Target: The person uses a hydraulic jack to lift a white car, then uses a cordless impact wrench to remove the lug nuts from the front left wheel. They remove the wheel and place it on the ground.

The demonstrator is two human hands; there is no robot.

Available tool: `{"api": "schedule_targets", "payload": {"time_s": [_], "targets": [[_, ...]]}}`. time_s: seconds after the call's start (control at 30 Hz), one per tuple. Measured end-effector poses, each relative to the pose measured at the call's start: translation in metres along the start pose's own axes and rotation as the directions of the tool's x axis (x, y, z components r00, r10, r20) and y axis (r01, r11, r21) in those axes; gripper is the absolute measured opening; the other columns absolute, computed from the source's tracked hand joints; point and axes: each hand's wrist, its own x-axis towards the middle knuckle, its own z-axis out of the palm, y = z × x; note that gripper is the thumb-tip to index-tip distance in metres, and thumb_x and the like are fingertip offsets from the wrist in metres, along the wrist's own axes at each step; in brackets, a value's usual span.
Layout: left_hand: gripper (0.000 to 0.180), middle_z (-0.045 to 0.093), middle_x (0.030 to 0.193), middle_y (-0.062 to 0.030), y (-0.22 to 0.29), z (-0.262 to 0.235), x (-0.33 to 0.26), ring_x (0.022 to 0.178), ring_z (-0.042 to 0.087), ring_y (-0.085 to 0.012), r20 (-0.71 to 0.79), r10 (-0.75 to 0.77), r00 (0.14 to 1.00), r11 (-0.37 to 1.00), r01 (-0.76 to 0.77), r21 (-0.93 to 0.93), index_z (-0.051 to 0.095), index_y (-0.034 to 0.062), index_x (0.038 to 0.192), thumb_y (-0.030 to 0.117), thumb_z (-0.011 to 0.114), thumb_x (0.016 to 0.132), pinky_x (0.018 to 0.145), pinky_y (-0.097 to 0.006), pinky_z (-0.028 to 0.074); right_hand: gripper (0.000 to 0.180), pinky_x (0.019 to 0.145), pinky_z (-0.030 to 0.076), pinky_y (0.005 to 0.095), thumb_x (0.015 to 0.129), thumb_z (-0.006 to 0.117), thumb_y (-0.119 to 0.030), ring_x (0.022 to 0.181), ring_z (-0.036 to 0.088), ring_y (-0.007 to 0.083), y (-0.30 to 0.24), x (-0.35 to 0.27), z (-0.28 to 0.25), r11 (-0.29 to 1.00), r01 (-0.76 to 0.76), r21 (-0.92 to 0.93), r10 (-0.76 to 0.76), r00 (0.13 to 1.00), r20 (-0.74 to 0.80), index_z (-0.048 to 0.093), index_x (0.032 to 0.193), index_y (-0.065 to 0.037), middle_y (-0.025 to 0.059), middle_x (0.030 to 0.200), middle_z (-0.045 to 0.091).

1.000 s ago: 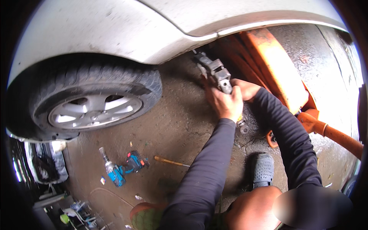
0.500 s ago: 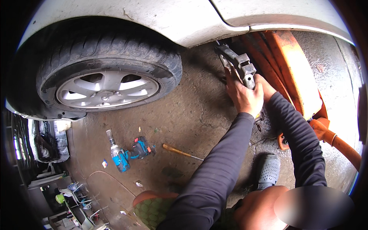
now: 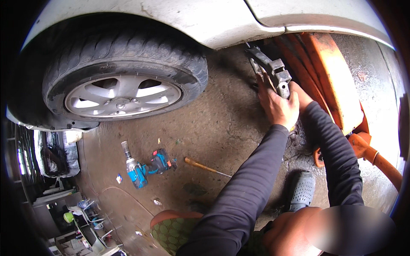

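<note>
Grey metal part, right of upper centre in frame | gripped in left hand, fingers along its left edge | right hand partly hidden behind, finger hold impossible to tell | could slip from loosened grip, hitting floor or orange jack

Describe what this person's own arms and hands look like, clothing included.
The left sleeve and right sleeve are long, dark, near-black fabric, creased and fairly close-fitting, reaching about to the wrists, with no print that I can make out. The left hand is ungloved; the right hand is partly hidden, its visible part bare.
</note>
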Motion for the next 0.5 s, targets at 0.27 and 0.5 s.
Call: {"api": "schedule_targets", "payload": {"time_s": [0.27,0.5], "targets": [[0.082,0.025,0.149,-0.0347,-0.002,0.005,-0.003,0.140,0.027,-0.0464,-0.046,-0.019,0.999,0.996,0.015,-0.089,0.025,-0.0082,0.145,0.022,0.061,0.078,0.117,-0.051,0.020,0.022,0.068,0.050,0.0386,0.075,0.066,-0.010,0.075,0.064,0.0172,-0.001,-0.002,-0.014,0.992,0.092,-0.088,-0.083,0.992,0.096,0.068,0.090,0.006,0.0157,0.077,0.068],[0.081,0.027,0.148,-0.0347,-0.006,0.004,-0.002,0.139,0.027,-0.0465,-0.025,-0.019,0.999,0.998,0.018,-0.064,0.027,-0.0085,0.143,0.025,0.064,0.079,0.116,-0.051,0.022,0.025,0.073,0.051,0.0397,0.071,0.068,-0.015,0.083,0.068,0.0351,-0.008,-0.005,-0.008,0.950,-0.078,0.301,0.005,0.972,0.234,0.067,0.087,0.005,0.0253,0.086,0.068]]}}
